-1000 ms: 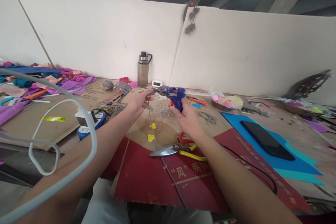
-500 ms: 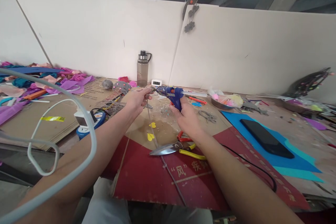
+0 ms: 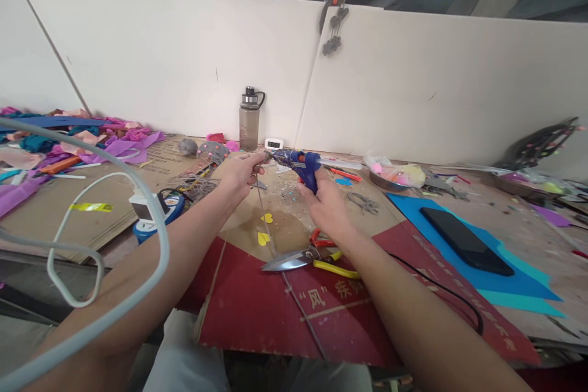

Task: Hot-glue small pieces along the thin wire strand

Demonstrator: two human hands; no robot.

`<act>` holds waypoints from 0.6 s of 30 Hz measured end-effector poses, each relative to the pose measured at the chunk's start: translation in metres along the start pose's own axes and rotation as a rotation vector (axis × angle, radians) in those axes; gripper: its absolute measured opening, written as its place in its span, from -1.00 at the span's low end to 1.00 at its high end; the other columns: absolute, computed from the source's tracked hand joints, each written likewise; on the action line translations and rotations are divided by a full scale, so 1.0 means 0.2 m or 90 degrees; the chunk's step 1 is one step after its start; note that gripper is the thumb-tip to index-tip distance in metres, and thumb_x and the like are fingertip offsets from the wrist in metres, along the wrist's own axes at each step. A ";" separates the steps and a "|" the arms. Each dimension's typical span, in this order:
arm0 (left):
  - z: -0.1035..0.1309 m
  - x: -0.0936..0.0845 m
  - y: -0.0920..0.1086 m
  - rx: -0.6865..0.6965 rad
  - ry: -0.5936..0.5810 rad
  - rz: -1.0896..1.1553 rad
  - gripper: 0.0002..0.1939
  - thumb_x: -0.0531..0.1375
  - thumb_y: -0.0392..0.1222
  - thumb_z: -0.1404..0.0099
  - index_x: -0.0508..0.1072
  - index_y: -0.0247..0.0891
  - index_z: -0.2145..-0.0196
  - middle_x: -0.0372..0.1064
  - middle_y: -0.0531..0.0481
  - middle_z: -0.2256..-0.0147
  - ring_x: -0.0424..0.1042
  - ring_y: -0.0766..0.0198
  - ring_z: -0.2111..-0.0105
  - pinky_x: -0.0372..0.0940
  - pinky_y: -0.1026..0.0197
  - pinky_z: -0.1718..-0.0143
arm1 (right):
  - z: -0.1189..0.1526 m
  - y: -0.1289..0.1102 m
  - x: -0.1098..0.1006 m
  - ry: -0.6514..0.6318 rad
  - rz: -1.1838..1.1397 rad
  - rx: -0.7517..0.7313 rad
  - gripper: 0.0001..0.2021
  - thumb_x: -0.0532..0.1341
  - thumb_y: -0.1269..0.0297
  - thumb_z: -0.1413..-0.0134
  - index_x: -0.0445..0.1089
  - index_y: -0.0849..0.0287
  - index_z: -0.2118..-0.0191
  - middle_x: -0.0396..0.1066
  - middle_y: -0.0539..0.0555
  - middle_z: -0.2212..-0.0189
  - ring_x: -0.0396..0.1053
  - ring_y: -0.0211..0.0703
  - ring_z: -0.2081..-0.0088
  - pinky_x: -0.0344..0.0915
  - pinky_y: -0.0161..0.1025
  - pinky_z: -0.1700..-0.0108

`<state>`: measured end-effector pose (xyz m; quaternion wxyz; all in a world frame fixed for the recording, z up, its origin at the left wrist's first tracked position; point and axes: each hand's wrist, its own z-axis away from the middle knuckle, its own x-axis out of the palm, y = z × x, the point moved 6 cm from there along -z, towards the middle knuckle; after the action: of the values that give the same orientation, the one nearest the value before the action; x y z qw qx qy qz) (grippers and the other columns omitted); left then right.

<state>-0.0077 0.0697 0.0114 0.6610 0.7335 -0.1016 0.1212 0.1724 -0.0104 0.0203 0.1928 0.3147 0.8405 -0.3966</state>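
My right hand [image 3: 327, 199] is closed around the handle of a blue glue gun [image 3: 305, 168], whose clear glue stick juts out at the back. Its nozzle points left, right at the fingertips of my left hand [image 3: 241, 173]. Those fingers are pinched on the end of a thin grey cord [image 3: 261, 196], which hangs down and runs across the cardboard to the front edge. Any small piece at the pinch is too small to make out. Below lie two yellow heart cutouts [image 3: 263, 239] and scissors [image 3: 294, 260] with red handles, beside yellow-handled pliers [image 3: 337, 269].
Cardboard [image 3: 257, 312] covers the table's middle. A bottle [image 3: 248, 119] and a small digital clock [image 3: 274, 144] stand by the white partition. At right, a phone [image 3: 466, 239] lies on blue sheets. A white cable [image 3: 163, 245] loops across the left foreground, near a power adapter [image 3: 149, 205].
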 end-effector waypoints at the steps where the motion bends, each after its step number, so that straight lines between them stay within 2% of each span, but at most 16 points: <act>1: 0.00 0.00 0.00 -0.003 -0.001 -0.004 -0.85 0.32 -0.24 0.07 0.45 -0.35 0.54 0.44 -0.02 0.47 0.16 0.55 0.68 -0.26 0.44 0.77 | 0.00 0.00 0.00 -0.003 0.001 0.002 -0.70 0.06 0.26 -0.11 0.26 0.16 0.02 0.41 0.16 0.24 0.33 -0.01 0.25 0.25 -0.08 0.18; 10: 0.01 0.01 0.00 -0.022 -0.005 -0.018 -0.85 0.32 -0.24 0.07 0.43 -0.36 0.57 0.40 -0.02 0.52 0.10 0.56 0.70 -0.29 0.42 0.77 | 0.00 0.00 0.00 -0.014 -0.008 0.008 -0.65 0.06 0.26 -0.11 0.25 0.19 -0.03 0.42 0.19 0.23 0.33 0.00 0.26 0.25 -0.07 0.17; 18: 0.03 0.02 0.01 -0.019 0.003 -0.034 -0.84 0.33 -0.23 0.09 0.43 -0.34 0.56 0.43 -0.03 0.49 0.14 0.54 0.69 -0.29 0.40 0.76 | 0.00 0.00 0.00 -0.013 -0.003 0.004 -0.63 0.07 0.27 -0.09 0.24 0.18 -0.03 0.43 0.21 0.20 0.34 0.06 0.18 0.24 -0.04 0.12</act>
<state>-0.0046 0.0639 0.0136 0.6753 0.7256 -0.0819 0.1036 0.1720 -0.0096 0.0203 0.1996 0.3088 0.8382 -0.4027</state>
